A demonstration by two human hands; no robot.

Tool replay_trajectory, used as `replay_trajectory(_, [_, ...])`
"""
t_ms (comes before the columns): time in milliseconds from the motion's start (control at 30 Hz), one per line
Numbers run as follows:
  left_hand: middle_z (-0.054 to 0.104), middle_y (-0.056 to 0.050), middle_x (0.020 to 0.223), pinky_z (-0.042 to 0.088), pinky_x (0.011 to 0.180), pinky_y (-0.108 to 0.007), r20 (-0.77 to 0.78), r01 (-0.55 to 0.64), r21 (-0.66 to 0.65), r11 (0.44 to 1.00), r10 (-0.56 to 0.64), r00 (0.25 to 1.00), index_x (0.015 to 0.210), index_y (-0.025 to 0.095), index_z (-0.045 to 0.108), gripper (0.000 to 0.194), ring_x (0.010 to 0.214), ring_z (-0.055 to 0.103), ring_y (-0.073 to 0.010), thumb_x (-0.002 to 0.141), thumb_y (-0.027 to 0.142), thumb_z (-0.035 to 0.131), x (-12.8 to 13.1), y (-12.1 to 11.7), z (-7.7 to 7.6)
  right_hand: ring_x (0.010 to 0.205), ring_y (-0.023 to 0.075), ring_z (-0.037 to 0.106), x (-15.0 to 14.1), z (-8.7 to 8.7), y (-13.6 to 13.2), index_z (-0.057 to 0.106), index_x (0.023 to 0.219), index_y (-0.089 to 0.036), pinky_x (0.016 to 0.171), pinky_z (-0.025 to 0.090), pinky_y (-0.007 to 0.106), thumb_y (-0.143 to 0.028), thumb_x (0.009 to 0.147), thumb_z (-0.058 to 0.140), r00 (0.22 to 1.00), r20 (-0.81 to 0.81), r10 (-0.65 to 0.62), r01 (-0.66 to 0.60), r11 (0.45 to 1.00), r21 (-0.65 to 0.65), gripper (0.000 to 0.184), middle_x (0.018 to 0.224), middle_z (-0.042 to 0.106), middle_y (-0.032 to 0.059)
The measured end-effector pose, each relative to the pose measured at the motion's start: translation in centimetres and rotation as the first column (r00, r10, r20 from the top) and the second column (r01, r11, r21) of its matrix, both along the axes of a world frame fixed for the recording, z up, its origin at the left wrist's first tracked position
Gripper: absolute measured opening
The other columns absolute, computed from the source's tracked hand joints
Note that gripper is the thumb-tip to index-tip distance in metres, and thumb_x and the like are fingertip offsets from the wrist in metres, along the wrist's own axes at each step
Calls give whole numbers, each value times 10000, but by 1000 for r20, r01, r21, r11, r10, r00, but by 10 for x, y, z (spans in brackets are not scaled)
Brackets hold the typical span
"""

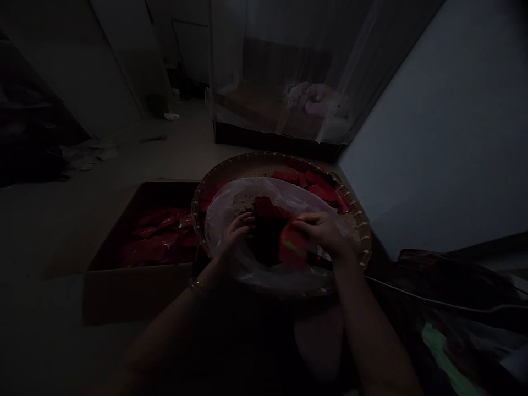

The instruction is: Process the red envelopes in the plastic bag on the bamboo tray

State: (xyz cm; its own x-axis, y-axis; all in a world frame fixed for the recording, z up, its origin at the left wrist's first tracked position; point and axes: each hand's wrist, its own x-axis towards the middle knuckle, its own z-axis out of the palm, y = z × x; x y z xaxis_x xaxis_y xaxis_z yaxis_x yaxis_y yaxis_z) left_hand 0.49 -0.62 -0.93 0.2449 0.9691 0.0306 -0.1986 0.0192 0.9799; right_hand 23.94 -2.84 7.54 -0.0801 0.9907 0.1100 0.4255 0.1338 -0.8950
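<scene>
In dim light, a round woven bamboo tray (363, 226) is in front of me, with a pale translucent plastic sheet or bag (220, 206) spread in it. My right hand (325, 234) pinches a small red packet (293, 247) with a green mark, blurred at its lower edge. My left hand (238, 235) is over the plastic, fingers apart and holding nothing. Between the hands is a very dark area whose contents I cannot make out. A dark red piece (266, 207) lies just behind it, beside some small brownish bits (244, 204).
More red packets (324, 190) lie along the tray's far right side. At the left stands an open cardboard box (136, 294) holding many red packets (154, 236). A white wall (445, 132) rises at the right. A pale cable (429, 298) runs past dark piled cloth.
</scene>
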Motion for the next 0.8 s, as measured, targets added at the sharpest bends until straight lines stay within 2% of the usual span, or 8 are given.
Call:
replay_trajectory(100, [562, -148, 1250, 498, 740, -316, 47, 70, -95, 993, -66, 997, 1253, 166, 498, 603, 1036, 586, -252, 755, 505, 521, 2, -4, 8, 618, 148, 555, -13, 2, -2, 708, 694, -165, 564, 402, 241, -382, 727, 623, 994, 108, 3, -8, 999, 46, 235, 672, 663, 12])
replay_trajectory(167, [630, -135, 1151, 483, 764, -316, -38, 185, -118, 976, -191, 981, 1197, 149, 560, 609, 1005, 593, -256, 699, 495, 621, 3, -11, 17, 633, 145, 565, -23, 1, -3, 708, 720, -157, 584, 405, 237, -368, 751, 602, 992, 106, 71, -74, 997, 22, 238, 691, 667, 11])
replay_trajectory(267, [702, -75, 874, 464, 701, -269, -171, 307, -205, 929, -343, 924, 947, 105, 685, 457, 817, 623, -217, 614, 414, 728, 5, -20, 29, 627, 135, 564, -33, -2, -4, 701, 730, -148, 586, 399, 228, -356, 767, 593, 983, 110, 149, -146, 989, -37, 238, 687, 663, 4])
replay_trajectory(400, [648, -20, 654, 414, 567, -214, -128, 327, -301, 896, -377, 917, 836, 76, 690, 389, 587, 571, -130, 623, 400, 720, 7, -26, 31, 644, 134, 566, -37, -12, -4, 694, 791, -150, 591, 401, 220, -375, 753, 611, 981, 124, 152, -141, 986, -92, 243, 715, 665, -2])
replay_trajectory(600, [649, -4, 690, 404, 559, -199, -142, 364, -300, 882, -418, 897, 886, 91, 670, 384, 589, 564, -113, 585, 310, 763, 8, -25, 30, 547, 115, 504, -42, -21, 0, 639, 624, -136, 500, 349, 208, -419, 725, 625, 989, 140, 51, -41, 997, -72, 300, 554, 568, -25])
replay_trajectory(667, [649, 5, 679, 410, 567, -199, -170, 357, -309, 881, -421, 891, 869, 94, 668, 364, 589, 564, -111, 560, 254, 775, 8, -25, 31, 590, 129, 538, -36, -23, 1, 669, 730, -136, 521, 377, 213, -453, 771, 562, 996, 88, 13, -7, 998, -68, 338, 637, 617, -8])
replay_trajectory(733, [656, 4, 682, 418, 569, -201, -182, 319, -323, 891, -389, 903, 843, 95, 668, 320, 601, 575, -116, 574, 238, 764, 8, -23, 30, 712, 153, 594, -23, -26, -2, 670, 953, -146, 602, 434, 230, -447, 831, 479, 995, 98, 15, -8, 998, -65, 377, 836, 677, 29])
replay_trajectory(800, [671, -6, 714, 431, 574, -203, -178, 293, -334, 896, -365, 914, 847, 100, 666, 303, 627, 594, -126, 592, 237, 754, 9, -22, 27, 876, 179, 612, -7, -32, -9, 614, 1127, -174, 736, 458, 260, -393, 827, 518, 956, 284, 78, -63, 996, -61, 384, 1034, 668, 62])
